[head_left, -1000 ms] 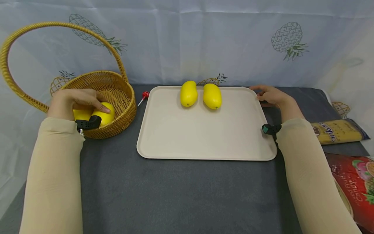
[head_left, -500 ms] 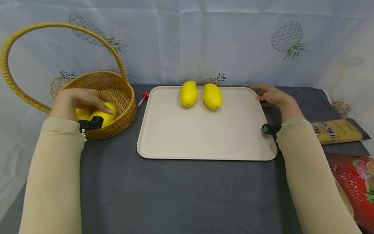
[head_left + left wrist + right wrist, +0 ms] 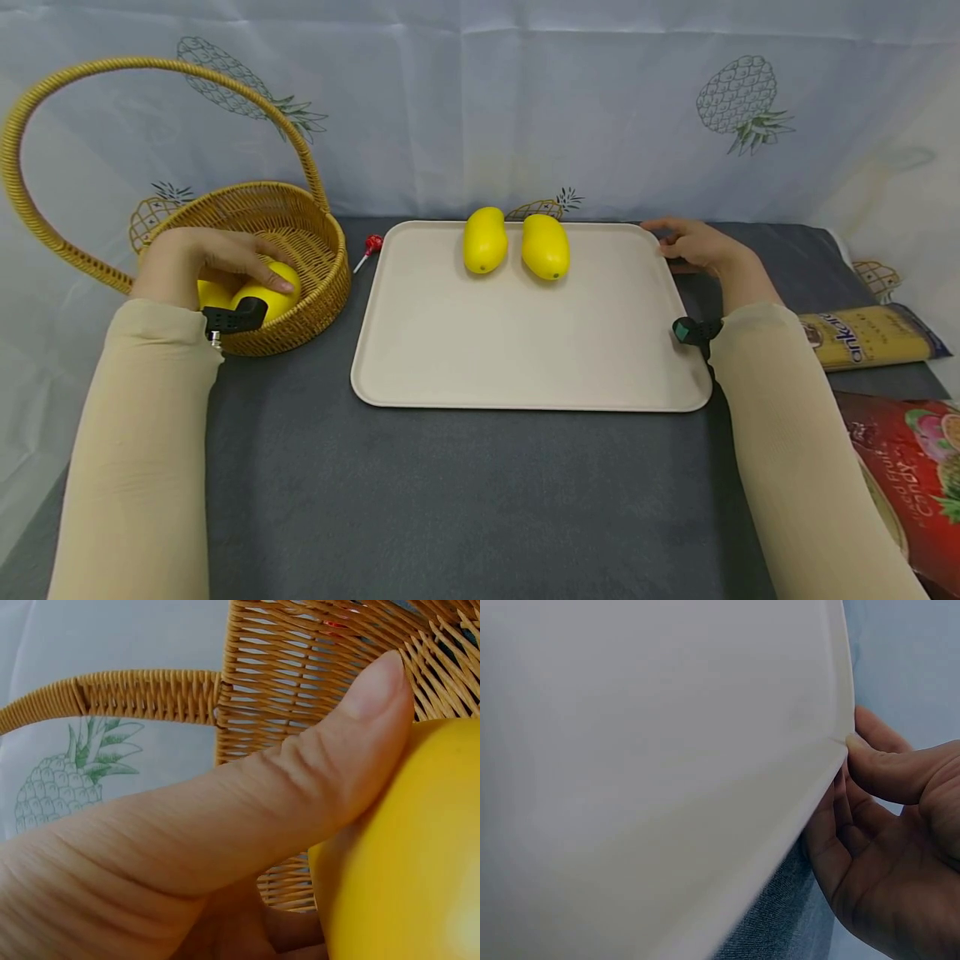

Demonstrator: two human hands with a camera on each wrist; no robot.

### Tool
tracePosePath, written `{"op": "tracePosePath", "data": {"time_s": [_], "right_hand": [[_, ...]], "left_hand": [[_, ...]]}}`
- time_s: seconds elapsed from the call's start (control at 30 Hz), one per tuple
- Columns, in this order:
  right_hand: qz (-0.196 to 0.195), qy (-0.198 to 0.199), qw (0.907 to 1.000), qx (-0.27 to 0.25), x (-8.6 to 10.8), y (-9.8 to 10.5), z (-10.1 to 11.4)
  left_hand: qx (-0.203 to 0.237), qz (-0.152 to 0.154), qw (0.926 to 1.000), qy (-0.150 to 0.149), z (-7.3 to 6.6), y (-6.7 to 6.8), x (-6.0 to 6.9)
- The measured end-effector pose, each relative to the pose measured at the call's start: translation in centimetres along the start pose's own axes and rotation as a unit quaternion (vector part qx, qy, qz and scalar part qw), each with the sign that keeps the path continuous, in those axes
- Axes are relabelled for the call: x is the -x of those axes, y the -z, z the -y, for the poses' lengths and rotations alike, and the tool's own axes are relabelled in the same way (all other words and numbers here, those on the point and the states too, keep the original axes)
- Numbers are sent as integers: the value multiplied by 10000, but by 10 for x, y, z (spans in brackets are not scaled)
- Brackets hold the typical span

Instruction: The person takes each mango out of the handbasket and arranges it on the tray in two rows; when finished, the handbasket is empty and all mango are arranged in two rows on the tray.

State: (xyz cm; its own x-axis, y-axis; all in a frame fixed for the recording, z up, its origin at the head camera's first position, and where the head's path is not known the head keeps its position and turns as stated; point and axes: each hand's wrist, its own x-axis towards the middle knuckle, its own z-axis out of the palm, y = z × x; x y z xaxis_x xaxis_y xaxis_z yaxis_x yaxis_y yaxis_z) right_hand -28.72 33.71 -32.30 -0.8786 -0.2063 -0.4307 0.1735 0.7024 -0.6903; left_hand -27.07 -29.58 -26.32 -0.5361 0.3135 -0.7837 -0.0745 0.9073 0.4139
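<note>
Inside the wicker basket (image 3: 315, 308) at the left, my left hand (image 3: 217, 257) grips a smooth yellow oblong fruit (image 3: 273, 293), its thumb along the fruit's side in the left wrist view. Another yellow fruit (image 3: 213, 294) lies beside it, partly hidden by the hand and wrist strap. Two more yellow oblong fruits, a left one (image 3: 484, 240) and a right one (image 3: 545, 247), lie side by side at the back of the cream tray (image 3: 525, 342). My right hand (image 3: 697, 246) holds the tray's far right corner, thumb on the rim and fingers below the edge.
A red lollipop (image 3: 372, 244) lies between basket and tray. A yellow pasta packet (image 3: 873, 336) and a red candy bag (image 3: 911, 475) lie at the right. The basket's tall handle (image 3: 157, 62) arches over my left hand. A pineapple-print cloth (image 3: 585, 108) hangs behind.
My left hand has shifted slightly to the right within the basket, and the gripped fruit with it. The right hand, the tray and its two fruits have stayed in place.
</note>
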Motion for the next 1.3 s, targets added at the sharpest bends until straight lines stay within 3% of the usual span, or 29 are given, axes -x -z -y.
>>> {"op": "tracePosePath", "data": {"time_s": [0.3,0.63,1.0,1.13,1.3], "right_hand": [[-49,-26,10000,23,-1,-1,0],[-90,-31,10000,6,-1,0,-1],[-112,3,9999,19,-3,0,-4],[-125,-13,9999,20,-3,0,-3],[-140,-46,9999,5,-1,-1,-2]], "left_hand": [[332,264,9991,20,-5,-3,4],[385,267,9987,187,-10,-2,8],[465,74,9989,27,-2,-5,5],[698,68,9975,-41,2,-6,6],[842,-336,9956,-223,4,-6,10]]}}
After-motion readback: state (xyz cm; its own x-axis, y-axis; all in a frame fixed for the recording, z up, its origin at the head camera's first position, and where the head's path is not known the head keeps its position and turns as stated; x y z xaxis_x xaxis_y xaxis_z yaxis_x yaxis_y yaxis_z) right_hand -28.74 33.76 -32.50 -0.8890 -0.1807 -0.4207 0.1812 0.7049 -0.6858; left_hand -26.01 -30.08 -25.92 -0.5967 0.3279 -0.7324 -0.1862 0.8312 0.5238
